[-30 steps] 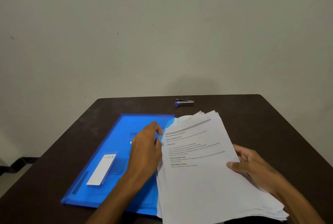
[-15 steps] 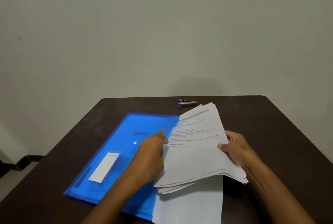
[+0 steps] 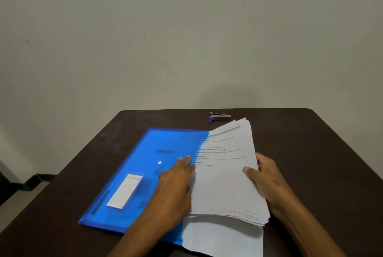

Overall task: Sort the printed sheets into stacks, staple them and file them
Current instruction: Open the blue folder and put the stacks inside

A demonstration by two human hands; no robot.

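Observation:
A thick stack of printed white sheets is held up off the table at the middle right. My right hand grips its right edge, thumb on top. My left hand lies along the stack's left edge with straight fingers, resting on a blue plastic folder that lies flat to the left. One loose white sheet lies on the table under the raised stack, partly over the folder's corner. A small blue and silver stapler sits near the table's far edge.
The dark brown table ends at a plain wall behind. A white label sits in the folder's front pocket. Floor and a dark skirting show at the far left.
The stack has been lifted and moved away from me, leaving one sheet lying on the table beneath it. My left hand has slid further along the stack's left edge.

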